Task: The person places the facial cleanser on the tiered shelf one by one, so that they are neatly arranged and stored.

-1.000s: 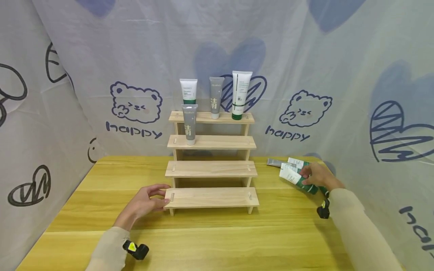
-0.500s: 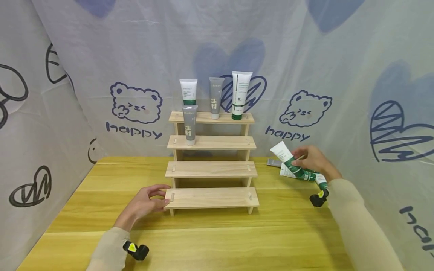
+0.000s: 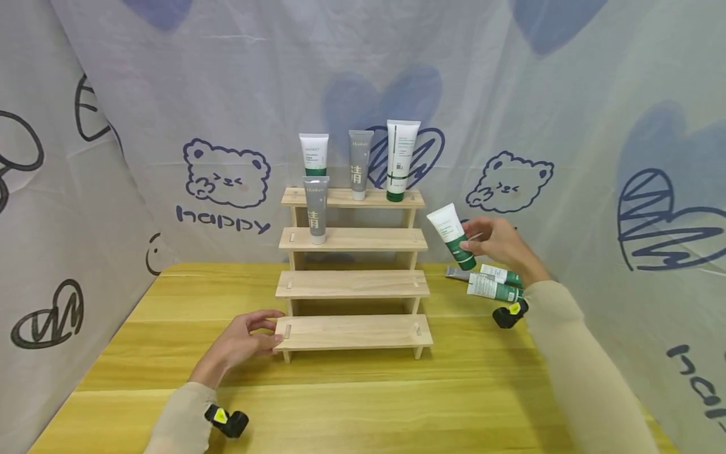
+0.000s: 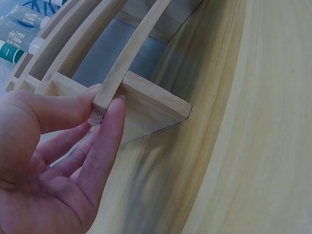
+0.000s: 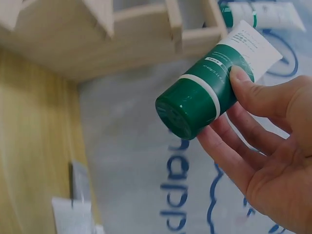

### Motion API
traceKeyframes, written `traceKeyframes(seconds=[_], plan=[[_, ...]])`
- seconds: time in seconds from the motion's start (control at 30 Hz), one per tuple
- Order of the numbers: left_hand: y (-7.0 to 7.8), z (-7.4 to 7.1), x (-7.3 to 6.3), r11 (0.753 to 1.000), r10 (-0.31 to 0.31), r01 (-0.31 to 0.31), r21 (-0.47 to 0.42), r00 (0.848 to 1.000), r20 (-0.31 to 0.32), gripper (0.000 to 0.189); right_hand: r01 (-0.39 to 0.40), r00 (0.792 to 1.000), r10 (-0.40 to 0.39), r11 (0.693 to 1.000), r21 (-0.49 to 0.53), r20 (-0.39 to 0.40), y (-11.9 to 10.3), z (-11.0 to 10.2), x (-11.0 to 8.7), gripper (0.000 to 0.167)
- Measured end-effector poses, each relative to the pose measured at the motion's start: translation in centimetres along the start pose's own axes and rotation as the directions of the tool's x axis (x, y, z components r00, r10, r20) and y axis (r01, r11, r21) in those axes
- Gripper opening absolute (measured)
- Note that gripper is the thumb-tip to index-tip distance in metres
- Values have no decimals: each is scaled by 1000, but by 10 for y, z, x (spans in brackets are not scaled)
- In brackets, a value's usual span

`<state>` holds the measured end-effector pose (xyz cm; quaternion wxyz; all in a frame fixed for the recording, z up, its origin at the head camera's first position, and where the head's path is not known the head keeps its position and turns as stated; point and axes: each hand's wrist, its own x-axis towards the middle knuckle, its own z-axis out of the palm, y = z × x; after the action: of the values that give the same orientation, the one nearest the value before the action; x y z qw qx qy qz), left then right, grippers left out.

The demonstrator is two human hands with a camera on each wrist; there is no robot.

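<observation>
My right hand [image 3: 501, 243] holds a white and green squeeze tube [image 3: 452, 234] in the air, right of the stepped wooden stand [image 3: 351, 331]. The tube tilts, its green cap [image 5: 187, 107] lower than its white crimped end. Thumb and fingers grip it from the side. My left hand [image 3: 241, 340] pinches the left end of the stand's lowest board [image 4: 114, 80] between thumb and finger. On the top step stand a white and green tube [image 3: 314, 152], a grey tube [image 3: 359, 165] and a taller white tube [image 3: 403, 157]. Another grey tube [image 3: 317, 211] stands on the second step's left.
Right of the stand, a grey tube [image 3: 456, 273] and white and green tubes [image 3: 490, 288] lie in a loose pile on the yellow wooden table [image 3: 340, 410]. A printed cloth [image 3: 227, 82] hangs close behind the stand and along both sides.
My right hand has picked the white and green tube from the pile, raised it and carried it left towards the stand. The left hand stays on the lowest board.
</observation>
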<state>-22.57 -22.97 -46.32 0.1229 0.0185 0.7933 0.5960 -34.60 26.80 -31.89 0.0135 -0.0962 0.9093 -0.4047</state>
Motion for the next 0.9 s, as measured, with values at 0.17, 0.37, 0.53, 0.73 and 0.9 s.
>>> traceKeyframes(seconds=[0.17,0.37,0.53,0.73,0.9], plan=[[0,0,0,1000,4,-4,-2,1000,1,61,12,999,-10,1000,28,-52,-21,11,8,44],[0,0,0,1000,8,-8,1,1000,0,61,31,995,-20,993,117,-99,-43,27,16,45],[0,0,1,1000,7,-7,-4,1000,2,61,71,989,-47,983,170,-138,-55,39,21,45],[0,0,1,1000,13,-13,-1,1000,5,61,105,981,-67,973,205,-183,-62,51,25,46],[0,0,1,1000,16,-16,1,1000,6,61,126,975,-75,962,242,-210,-67,62,29,44]])
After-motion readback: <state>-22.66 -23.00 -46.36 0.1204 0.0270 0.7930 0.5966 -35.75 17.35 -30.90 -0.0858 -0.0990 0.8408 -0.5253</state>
